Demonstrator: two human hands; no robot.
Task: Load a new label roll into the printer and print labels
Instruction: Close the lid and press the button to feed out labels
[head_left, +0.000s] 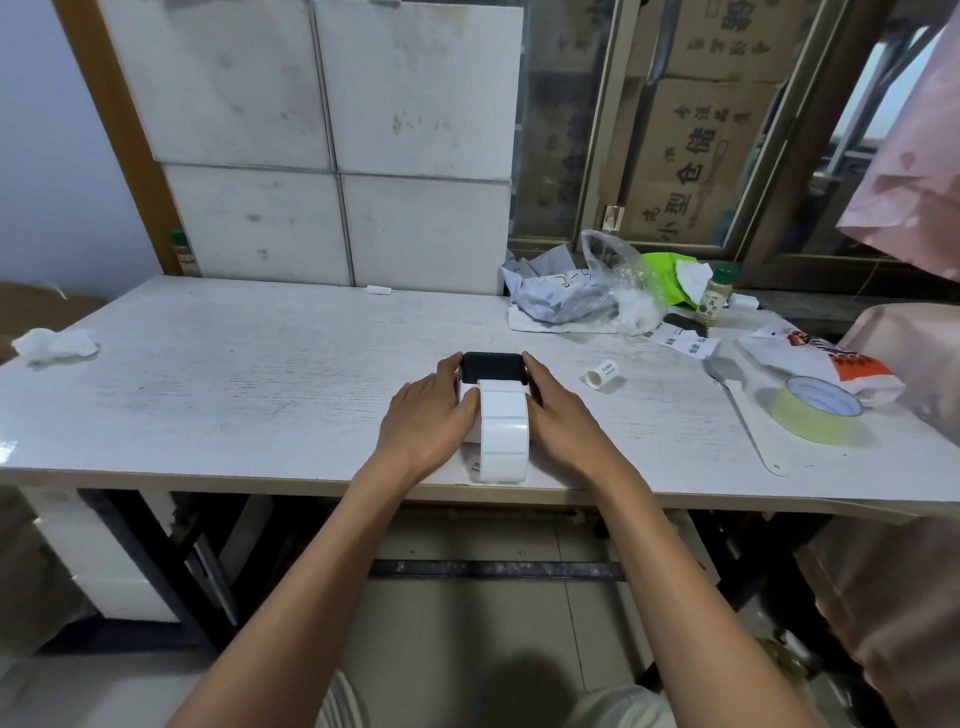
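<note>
A small label printer (492, 368) with a black top and white body sits near the front edge of the white table (260, 364). A white label roll (503, 436) stands on edge in front of it, its strip running up into the printer. My left hand (428, 415) presses against the printer's left side, fingers touching the roll. On the other side, my right hand (558, 410) grips the printer's right flank. An empty white roll core (602, 373) lies on the table to the right.
A yellow tape roll (815, 410), a white strip (748, 426), a snack bag (821, 364), printed labels (685, 340), a spice jar (716, 293) and plastic bags (587, 291) crowd the right side. Crumpled tissue (54, 345) lies far left. White foam boxes (332, 145) stand behind.
</note>
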